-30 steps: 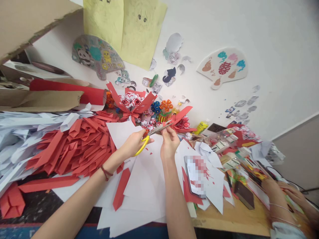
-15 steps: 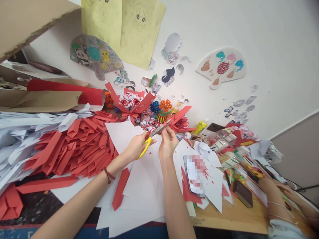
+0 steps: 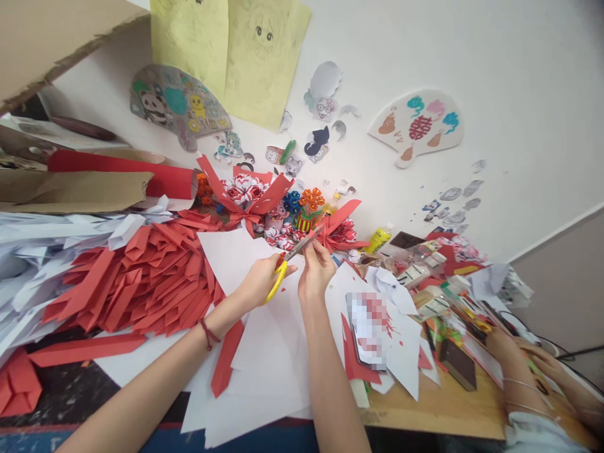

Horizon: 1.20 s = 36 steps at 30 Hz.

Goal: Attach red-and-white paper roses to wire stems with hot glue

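Note:
My left hand (image 3: 258, 282) is closed around the yellow handles of a pair of scissors (image 3: 282, 275). Their metal blades point up and to the right, with the tips just above my right hand (image 3: 315, 270). The fingers of that hand are pinched together near the blades; whatever they hold is too small and too hidden to make out. Under both hands lie overlapping sheets of white paper (image 3: 268, 352), with a few tiny red scraps on them. A folded red paper strip (image 3: 227, 358) lies partly beneath my left forearm.
Folded red paper pieces (image 3: 155, 277) and white ones (image 3: 28, 270) are heaped at left. Red-and-white paper flowers (image 3: 246, 189) stand by the wall. A phone (image 3: 367, 333) lies right of my right forearm. Another person's hands (image 3: 507, 352) are at far right.
The whole view has shifted very slightly. Both hands and the scissors keep nearly the same position and pose.

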{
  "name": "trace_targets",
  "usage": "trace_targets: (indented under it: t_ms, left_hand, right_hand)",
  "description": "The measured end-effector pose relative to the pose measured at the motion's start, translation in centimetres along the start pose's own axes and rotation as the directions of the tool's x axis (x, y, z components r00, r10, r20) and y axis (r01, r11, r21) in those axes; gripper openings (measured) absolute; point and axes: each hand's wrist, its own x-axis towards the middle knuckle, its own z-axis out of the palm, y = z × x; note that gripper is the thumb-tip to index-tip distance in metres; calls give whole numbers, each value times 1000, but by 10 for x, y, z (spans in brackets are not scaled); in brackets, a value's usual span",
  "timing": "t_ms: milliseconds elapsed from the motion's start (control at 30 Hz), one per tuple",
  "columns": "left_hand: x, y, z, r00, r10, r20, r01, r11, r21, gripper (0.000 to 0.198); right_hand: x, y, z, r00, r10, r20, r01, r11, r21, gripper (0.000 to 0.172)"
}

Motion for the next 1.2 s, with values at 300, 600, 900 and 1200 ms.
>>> trace_targets:
  t_ms: [300, 600, 900, 1200]
  left_hand:
    - [0, -2, 8, 999, 6, -45, -7, 1000, -29, 48]
    - [0, -8, 12, 999, 30, -33, -32, 998, -50, 49]
    - [-2, -3, 9, 1000, 5, -14, -6, 993, -116, 51]
    - [9, -9, -1, 994, -102, -42, 87, 956, -280, 65]
  right_hand:
    - [-2, 2, 1, 1000, -2, 8, 2, 1000, 7, 21]
    - [-4, 1, 2, 1000, 6, 18, -6, 1000, -25, 21]
    - [-3, 2, 1, 999, 35, 17, -33, 991, -127, 29]
    - [9, -17, -7, 957, 170, 234, -100, 954, -281, 31]
